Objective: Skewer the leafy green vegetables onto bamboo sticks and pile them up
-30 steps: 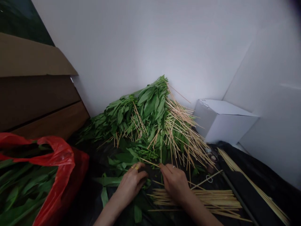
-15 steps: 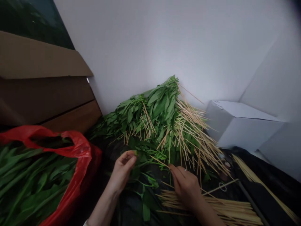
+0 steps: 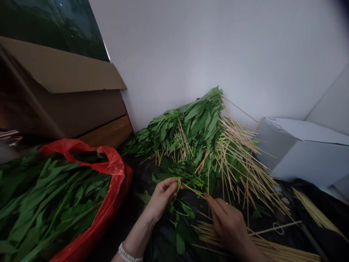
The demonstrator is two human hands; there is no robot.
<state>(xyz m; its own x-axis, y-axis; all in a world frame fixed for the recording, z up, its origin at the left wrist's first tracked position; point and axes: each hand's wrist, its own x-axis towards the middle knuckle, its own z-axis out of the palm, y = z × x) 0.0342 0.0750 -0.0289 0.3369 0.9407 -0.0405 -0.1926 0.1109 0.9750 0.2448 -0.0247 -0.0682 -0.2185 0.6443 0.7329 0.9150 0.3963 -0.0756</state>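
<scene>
Between thumb and fingers, my left hand [image 3: 164,193] pinches a green leafy stem [image 3: 179,183], its cut end upward. My right hand [image 3: 227,220] grips a thin wooden skewer [image 3: 193,190] whose tip points left, close to the stem; whether they touch I cannot tell. Beneath my right hand lies a bundle of loose skewers [image 3: 283,251]. Loose leaves [image 3: 180,242] rest on the black surface below my left hand. Just beyond both hands rises a heap of leafy greens [image 3: 201,120] with many skewers [image 3: 240,153] sticking out of it.
A red plastic bag [image 3: 120,189] full of long greens [image 3: 54,200] stands at the left, before an open cardboard box [image 3: 81,105]. On the right are a white box [image 3: 308,149], a ring [image 3: 278,228] and more skewers [image 3: 313,207]. A pale wall [image 3: 204,43] closes off the back.
The view has turned left, so everything sits further right. My left hand has brought the green stem up beside the skewer tip; my right hand keeps its hold on the skewer.
</scene>
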